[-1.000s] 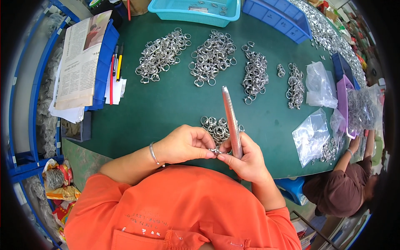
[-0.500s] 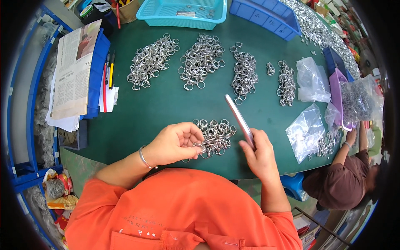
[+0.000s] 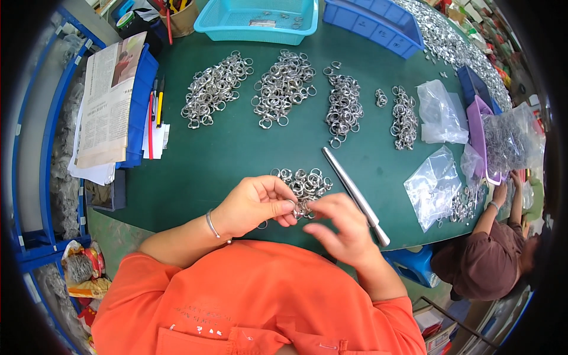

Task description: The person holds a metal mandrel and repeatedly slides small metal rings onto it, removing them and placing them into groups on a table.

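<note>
Between the thumb and fingers of my left hand (image 3: 263, 201) is a small metal ring, partly covered by the fingertips. My right hand (image 3: 343, 228) is open, thumb and fingers apart, just right of it and slightly blurred. A heap of silver rings (image 3: 303, 182) lies on the green table (image 3: 236, 142) right in front of both hands. Beside my right hand a tapered metal ring mandrel (image 3: 352, 192) rests on the table, its thick end toward me.
Separate piles of rings (image 3: 216, 89) stretch across the table behind. A turquoise basket (image 3: 255, 35) and blue bin (image 3: 373, 26) stand at the back. Clear plastic bags (image 3: 435, 183) lie right, near another person (image 3: 485, 254). Newspaper (image 3: 109, 100) tops a blue tray at left.
My right hand has let go of the mandrel, which now lies on the table, and has moved left toward my left hand. The left hand has shifted slightly right.
</note>
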Motion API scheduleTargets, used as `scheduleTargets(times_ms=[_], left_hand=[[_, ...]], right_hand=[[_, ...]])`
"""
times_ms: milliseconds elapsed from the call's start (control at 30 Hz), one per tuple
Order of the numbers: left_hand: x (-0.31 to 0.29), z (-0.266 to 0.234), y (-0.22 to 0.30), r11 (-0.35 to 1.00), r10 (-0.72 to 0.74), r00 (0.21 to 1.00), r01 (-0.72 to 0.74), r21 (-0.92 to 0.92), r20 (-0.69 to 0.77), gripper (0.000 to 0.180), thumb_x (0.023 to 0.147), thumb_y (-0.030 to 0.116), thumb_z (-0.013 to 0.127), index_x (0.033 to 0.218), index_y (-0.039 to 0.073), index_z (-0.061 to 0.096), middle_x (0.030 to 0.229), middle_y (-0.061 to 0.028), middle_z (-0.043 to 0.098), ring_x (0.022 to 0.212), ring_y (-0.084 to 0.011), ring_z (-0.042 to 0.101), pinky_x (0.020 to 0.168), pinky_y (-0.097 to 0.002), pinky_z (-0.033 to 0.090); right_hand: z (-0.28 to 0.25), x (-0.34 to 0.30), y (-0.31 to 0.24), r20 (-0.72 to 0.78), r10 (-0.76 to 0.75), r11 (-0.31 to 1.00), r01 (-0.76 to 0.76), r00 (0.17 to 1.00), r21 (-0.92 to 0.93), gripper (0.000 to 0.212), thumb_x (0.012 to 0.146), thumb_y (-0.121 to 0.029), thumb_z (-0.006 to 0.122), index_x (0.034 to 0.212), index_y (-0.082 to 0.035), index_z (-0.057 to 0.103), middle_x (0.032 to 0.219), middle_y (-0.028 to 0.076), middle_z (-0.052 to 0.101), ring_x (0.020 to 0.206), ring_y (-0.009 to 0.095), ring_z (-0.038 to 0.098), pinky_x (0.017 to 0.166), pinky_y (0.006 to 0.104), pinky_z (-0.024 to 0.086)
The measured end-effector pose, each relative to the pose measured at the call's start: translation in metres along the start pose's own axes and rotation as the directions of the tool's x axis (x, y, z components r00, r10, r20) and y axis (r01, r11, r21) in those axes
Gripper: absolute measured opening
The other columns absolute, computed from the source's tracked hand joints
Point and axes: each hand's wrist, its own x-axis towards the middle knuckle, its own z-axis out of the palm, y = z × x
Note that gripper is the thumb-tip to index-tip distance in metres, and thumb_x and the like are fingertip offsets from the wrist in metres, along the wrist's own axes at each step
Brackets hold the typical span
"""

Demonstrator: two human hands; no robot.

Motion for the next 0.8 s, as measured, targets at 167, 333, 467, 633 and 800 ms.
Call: scheduleTargets(times_ms=[167,333,467,633,800], left_hand=[[-0.004,-0.003,0.0,0.993,0.017,0.997,-0.026,0.112,0.079,0.011,0.084,0.001,0.058,0.094,-0.003,0.054,0.085,-0.0105,0.061,0.077,-0.0163,0.063,0.07,-0.0259,0.052],[-0.005,-0.01,0.0,0.965,-0.109,0.98,0.064,0.253,0.167,0.01,0.085,0.003,0.057,0.094,-0.002,0.053,0.085,-0.007,0.059,0.079,-0.0138,0.061,0.071,-0.0259,0.052],[-0.002,-0.006,0.009,0.888,-0.193,0.966,0.099,0.448,0.169,0.01,0.087,0.007,0.055,0.094,-0.001,0.054,0.085,-0.0067,0.059,0.075,-0.0114,0.061,0.067,-0.0235,0.051],[-0.007,-0.001,0.026,0.73,-0.134,0.95,-0.098,0.676,0.283,0.009,0.087,0.009,0.055,0.085,0.0,0.053,0.078,-0.0058,0.06,0.069,-0.0092,0.061,0.058,-0.0221,0.049],[-0.019,0.013,0.034,0.874,-0.141,0.892,-0.092,0.478,0.429,0.023,0.082,0.011,0.064,0.068,0.004,0.046,0.061,-0.0013,0.056,0.056,-0.005,0.055,0.044,-0.0214,0.039]], right_hand=[[0.016,0.003,0.008,0.066,-0.111,0.989,0.117,0.992,-0.088,0.021,0.069,-0.005,0.07,0.086,-0.002,0.057,0.077,0.009,0.058,0.07,0.026,0.058,0.061,0.0336,0.048],[0.018,0.006,0.008,0.042,-0.144,0.99,0.144,0.989,0.0,0.017,0.073,-0.002,0.066,0.085,0.0,0.054,0.082,0.011,0.057,0.069,0.028,0.057,0.058,0.0347,0.048],[0.014,0.005,0.003,0.091,-0.062,0.998,0.06,0.994,0.017,0.016,0.075,-0.003,0.065,0.084,0.001,0.053,0.082,0.012,0.055,0.068,0.028,0.056,0.057,0.0349,0.047],[0.011,0.01,-0.003,0.195,-0.148,0.979,0.171,0.97,-0.107,0.015,0.074,-0.008,0.067,0.079,-0.001,0.055,0.075,0.01,0.054,0.062,0.026,0.055,0.054,0.0342,0.046],[-0.006,0.025,-0.018,0.318,-0.325,0.945,0.293,0.891,0.147,0.023,0.068,-0.017,0.074,0.075,-0.003,0.056,0.068,0.007,0.053,0.058,0.023,0.054,0.049,0.032,0.043]])
